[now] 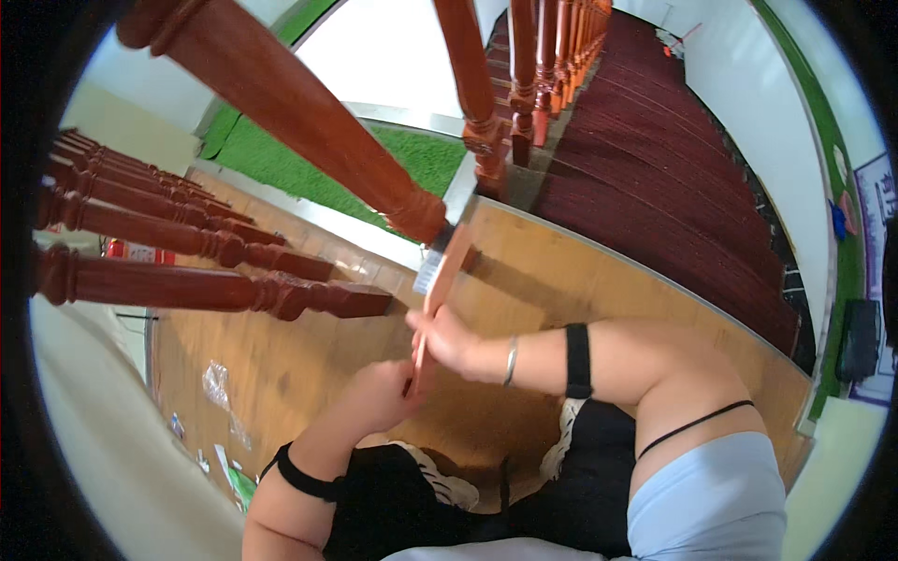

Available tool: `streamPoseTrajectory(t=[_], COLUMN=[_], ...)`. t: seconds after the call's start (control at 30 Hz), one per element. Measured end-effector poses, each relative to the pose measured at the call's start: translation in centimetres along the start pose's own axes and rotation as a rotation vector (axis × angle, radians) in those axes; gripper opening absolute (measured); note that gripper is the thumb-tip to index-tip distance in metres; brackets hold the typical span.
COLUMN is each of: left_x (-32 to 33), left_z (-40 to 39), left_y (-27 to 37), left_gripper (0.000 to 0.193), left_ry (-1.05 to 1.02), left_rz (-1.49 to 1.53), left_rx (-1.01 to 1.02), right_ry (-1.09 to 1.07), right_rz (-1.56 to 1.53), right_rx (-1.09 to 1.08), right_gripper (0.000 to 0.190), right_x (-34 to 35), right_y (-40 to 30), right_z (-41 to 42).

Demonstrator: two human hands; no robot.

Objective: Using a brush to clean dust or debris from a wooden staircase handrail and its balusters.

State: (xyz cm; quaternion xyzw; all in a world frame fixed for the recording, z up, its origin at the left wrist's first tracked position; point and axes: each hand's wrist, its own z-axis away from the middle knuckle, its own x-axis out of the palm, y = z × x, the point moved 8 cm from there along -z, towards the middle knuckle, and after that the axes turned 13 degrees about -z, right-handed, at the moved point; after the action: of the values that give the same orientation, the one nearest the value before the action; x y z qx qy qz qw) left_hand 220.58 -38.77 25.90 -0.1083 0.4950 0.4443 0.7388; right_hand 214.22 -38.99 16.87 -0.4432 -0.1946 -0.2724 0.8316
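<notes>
A long, flat brush with a pinkish wooden back and handle [447,270] and pale bristles lies between my hands, pointing away from me. My right hand [449,339] is closed around its middle. Lower down, my left hand [386,394] grips the handle's near end. The brush's far end is beside the foot of a thick reddish-brown wooden newel post [302,105], with the bristles facing left; whether they touch the post I cannot tell.
Turned wooden balusters [168,287] stand at left, others [484,133] along the stairs. Dark red carpeted steps [652,161] lie at upper right. Green artificial turf [302,165] is behind the post. Clear plastic wrap [217,386] and litter lie on the wood floor [295,372].
</notes>
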Motion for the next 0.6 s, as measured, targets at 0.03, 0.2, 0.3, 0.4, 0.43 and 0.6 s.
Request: streamPoseTrajectory(t=[0.03,0.2,0.3,0.4,0.43,0.6], left_x=[1.0,2.5,1.7,1.9,2.7,2.5], left_z=[0.5,1.2,1.1,1.4,1.4,1.5], left_y=[0.1,-1.1,-1.0,-1.5,-1.9,-1.4], left_gripper=[0.020,0.022,0.023,0.024,0.023,0.024], left_ry=[-0.154,-0.359,-0.319,-0.317,-0.360,-0.361], left_rz=[-0.042,0.083,-0.055,-0.165,-0.138,-0.138], left_rx=[0.027,-0.083,-0.052,-0.061,-0.065,-0.045], right_ry=[-0.002,-0.077,-0.058,0.001,-0.007,0.045], right_rz=[0.060,0.098,0.096,0.043,0.045,-0.004], right_rx=[-0.012,0.101,0.117,0.087,0.087,0.090], right_gripper=[0.025,0.028,0.030,0.030,0.030,0.031], right_x=[0.6,1.4,1.6,1.8,1.8,1.0], right_y=[0.5,0.9,1.1,0.7,0.9,1.1], right_z=[0.6,0.0,0.1,1.2,1.4,1.9])
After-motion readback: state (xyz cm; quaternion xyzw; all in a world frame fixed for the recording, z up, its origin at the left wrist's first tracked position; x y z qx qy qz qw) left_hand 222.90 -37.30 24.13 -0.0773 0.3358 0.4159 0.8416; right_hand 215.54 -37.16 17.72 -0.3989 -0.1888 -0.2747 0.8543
